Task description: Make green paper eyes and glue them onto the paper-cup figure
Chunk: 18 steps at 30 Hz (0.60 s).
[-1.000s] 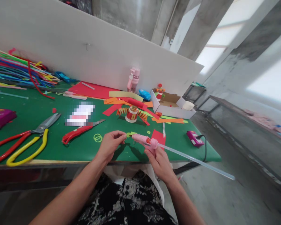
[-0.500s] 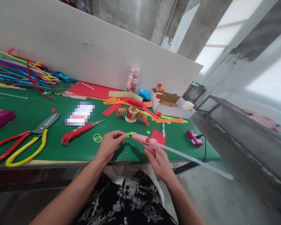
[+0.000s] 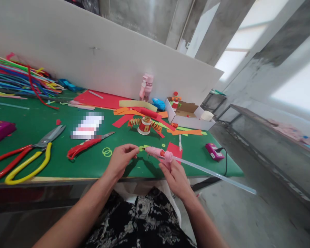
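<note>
My right hand [image 3: 175,175] is closed round the handle of a pink hot glue gun [image 3: 156,152], with a long clear glue stick [image 3: 214,175] sticking out of its back. Between thumb and fingertips, my left hand [image 3: 122,158] pinches a small light-green paper piece [image 3: 141,148]. The gun's nozzle points left and is at or very near that piece; whether they touch I cannot tell. Behind both hands stands a paper cup [image 3: 144,126] with a red band and folded orange paper strips out to each side. Light-green paper rings [image 3: 107,152] lie left of my left hand.
To the left lie large shears [image 3: 45,141] with red and yellow handles and a red-handled knife [image 3: 89,144]. Paper strips [image 3: 139,112] are heaped behind the cup. A white box [image 3: 188,119] stands at the back right, and a purple power block [image 3: 214,152] with a cable sits near the right edge.
Both hands stay nearly in place. The free end of the glue stick has risen slightly, and the whole view has shifted a little.
</note>
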### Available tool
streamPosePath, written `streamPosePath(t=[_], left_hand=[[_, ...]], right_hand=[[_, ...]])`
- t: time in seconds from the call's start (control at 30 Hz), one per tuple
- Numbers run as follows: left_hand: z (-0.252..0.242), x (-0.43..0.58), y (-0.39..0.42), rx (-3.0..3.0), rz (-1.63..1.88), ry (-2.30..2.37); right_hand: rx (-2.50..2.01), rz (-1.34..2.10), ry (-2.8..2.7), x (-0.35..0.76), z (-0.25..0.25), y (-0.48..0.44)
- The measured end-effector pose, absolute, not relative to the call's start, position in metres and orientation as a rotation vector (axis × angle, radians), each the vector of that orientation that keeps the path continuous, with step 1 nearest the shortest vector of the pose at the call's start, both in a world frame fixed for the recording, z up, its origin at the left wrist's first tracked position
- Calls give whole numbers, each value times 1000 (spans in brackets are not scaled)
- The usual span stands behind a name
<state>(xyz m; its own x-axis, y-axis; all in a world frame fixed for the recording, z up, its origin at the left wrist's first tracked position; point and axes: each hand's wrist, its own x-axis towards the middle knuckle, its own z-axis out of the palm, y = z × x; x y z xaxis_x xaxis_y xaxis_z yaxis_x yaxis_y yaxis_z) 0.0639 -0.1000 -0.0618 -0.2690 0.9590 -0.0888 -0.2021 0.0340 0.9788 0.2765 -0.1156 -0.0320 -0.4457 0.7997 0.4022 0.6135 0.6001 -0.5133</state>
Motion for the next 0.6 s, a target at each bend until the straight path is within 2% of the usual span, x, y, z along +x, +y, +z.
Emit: streamPosePath(t=[0.6], left_hand=[[-62, 63, -100, 886, 1441, 1284]], right_hand=[[-1106, 398, -2191, 275, -30, -115]])
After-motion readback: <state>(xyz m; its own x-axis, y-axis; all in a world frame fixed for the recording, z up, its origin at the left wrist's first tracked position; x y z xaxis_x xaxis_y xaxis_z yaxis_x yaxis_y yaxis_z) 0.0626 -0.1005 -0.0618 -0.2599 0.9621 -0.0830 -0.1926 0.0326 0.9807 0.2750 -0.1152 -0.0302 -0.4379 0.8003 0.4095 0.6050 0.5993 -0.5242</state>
